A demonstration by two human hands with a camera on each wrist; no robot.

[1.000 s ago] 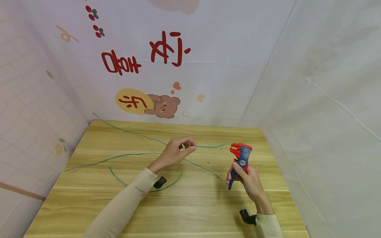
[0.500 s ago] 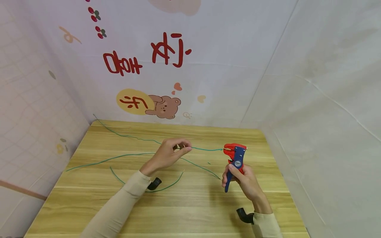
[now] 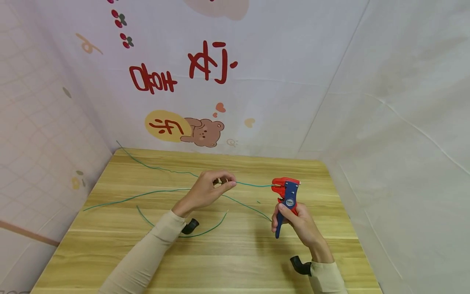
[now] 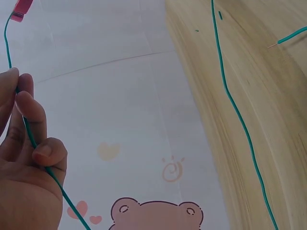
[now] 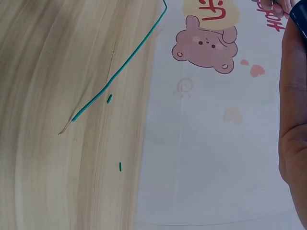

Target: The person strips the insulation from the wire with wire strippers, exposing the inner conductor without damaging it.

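My left hand (image 3: 211,188) pinches a thin green wire (image 3: 253,185) between thumb and fingertips, close to its right end. From the hand the wire trails to the table's far left corner; in the left wrist view the wire (image 4: 72,207) also runs across the palm. My right hand (image 3: 302,222) grips a red and blue wire stripper (image 3: 290,196) by its handles, head up. At the stripper's red jaws sits the wire's right end; how deep it goes in is hard to see. Only the edge of the stripper's handle (image 5: 301,19) shows in the right wrist view.
Another green wire (image 3: 136,193) crosses the table (image 3: 235,261) under my left hand, its bare copper end (image 5: 65,126) showing. A shorter curved green wire (image 3: 209,230) lies nearer. Small green insulation scraps (image 5: 110,98) lie about. Printed cloth walls (image 3: 257,81) enclose the table.
The right hand has moved the stripper left, so its jaws now meet the wire's end. My left hand shifted slightly left, then stayed still, still pinching the wire.
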